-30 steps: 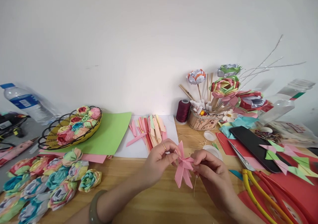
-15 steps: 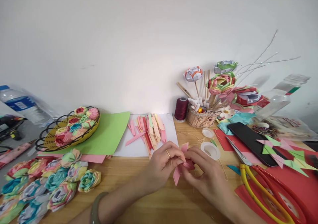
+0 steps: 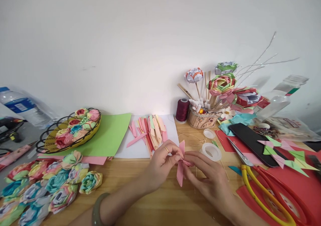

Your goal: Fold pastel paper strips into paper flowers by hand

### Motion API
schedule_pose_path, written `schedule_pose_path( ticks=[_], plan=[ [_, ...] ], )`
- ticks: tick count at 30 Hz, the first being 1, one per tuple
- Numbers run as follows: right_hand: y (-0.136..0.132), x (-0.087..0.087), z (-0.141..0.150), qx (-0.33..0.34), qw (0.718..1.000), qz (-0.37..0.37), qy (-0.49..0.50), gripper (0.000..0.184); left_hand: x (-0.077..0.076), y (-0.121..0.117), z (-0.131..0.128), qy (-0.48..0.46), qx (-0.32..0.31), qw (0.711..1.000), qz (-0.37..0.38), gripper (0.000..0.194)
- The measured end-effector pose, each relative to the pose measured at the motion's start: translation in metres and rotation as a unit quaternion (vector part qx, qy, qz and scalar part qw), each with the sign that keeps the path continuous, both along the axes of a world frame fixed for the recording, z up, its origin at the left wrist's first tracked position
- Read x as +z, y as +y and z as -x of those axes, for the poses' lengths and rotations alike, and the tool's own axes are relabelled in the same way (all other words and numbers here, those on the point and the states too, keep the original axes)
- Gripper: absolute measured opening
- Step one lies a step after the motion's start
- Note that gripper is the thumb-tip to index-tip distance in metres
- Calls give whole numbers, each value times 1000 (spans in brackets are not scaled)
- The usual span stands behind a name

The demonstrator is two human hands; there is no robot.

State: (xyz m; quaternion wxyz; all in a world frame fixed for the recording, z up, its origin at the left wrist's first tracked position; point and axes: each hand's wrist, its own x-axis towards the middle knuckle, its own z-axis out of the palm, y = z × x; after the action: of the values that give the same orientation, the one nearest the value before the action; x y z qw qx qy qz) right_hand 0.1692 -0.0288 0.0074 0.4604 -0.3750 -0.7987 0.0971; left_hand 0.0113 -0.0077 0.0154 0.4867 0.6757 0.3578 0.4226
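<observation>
Between my two hands is a pink folded-paper flower (image 3: 180, 174) with pointed strips sticking up and down. My left hand (image 3: 164, 164), with a ring on one finger, pinches it near its middle from the left. From the right, my right hand (image 3: 209, 172) has its fingers closed around the flower and covers much of it. A thin tan cord hangs below my right hand. Behind my left hand, folded paper strips (image 3: 150, 130) in pink, red and peach lie on a white sheet (image 3: 122, 149).
Several paper flowers (image 3: 57, 182) lie at left, near a yellow basket (image 3: 92, 134) of more. A thread spool (image 3: 183, 110) and decorated pot (image 3: 203, 119) stand behind my hands. At right are scissors (image 3: 265, 192), a black phone (image 3: 253, 144) and a clear bottle (image 3: 278, 99). A tape roll (image 3: 211, 151) sits nearby.
My right hand has moved in from the flower's right edge and closed over it, hiding more petals. My left hand keeps its pinch. The view has shifted slightly.
</observation>
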Motion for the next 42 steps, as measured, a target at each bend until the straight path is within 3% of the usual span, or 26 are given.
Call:
schedule_pose_path(
  ticks=[7,17,23,31,34,38,42],
  plan=[
    [3,2,-8,-12,999,2,-32,22,0,4,3,-16,10,1000,2,16],
    [3,3,-5,-15,995,69,-69,14,-5,4,3,25,-3,997,-68,18],
    [5,-2,-5,35,995,90,-28,23,-5,6,4,18,3,999,-45,16],
    [4,8,-5,41,970,238,18,23,-6,10,6,-31,-22,999,7,16],
    [5,11,-4,42,961,273,10,23,-6,11,7,-45,-38,998,34,16],
    [4,11,-2,36,954,297,-28,23,-4,9,4,-5,-31,1000,2,15],
    [4,7,-2,25,958,279,-61,28,-4,7,3,7,-48,999,6,14]
  ],
)
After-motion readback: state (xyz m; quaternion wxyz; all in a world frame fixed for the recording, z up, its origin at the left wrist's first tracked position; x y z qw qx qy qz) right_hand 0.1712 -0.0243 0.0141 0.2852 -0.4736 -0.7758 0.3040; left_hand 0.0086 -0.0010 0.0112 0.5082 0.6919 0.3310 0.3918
